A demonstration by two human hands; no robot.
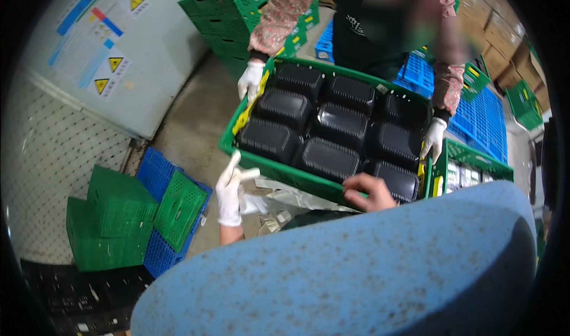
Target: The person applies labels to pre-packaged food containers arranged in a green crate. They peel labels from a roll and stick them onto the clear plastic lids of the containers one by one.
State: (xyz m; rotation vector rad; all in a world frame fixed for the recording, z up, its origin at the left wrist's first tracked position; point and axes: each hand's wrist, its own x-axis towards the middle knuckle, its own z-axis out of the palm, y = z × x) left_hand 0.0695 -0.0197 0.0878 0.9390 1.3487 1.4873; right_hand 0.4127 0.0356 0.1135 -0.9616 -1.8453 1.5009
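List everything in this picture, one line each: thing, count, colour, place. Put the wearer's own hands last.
Large crate: one, green, centre
Lidded containers: nine, black, inside it
Co-worker: one, dark apron and pink patterned sleeves, far side
Co-worker's gloved hands: two, white, at the crate's ends
Stacked crates: several, green, upper left of centre
Flat stacked pieces: many, green, lower left
Blue lattice pieces: several, blue, right and lower left
Cardboard boxes: several, brown, upper right
Panel with warning labels: one, pale, upper left
Speckled surface: one, blue, foreground; kind unclear
Floor: one, grey, left of centre
Left hand: one, white glove, by the crate's near left corner
Right hand: one, ungloved, at the near rim
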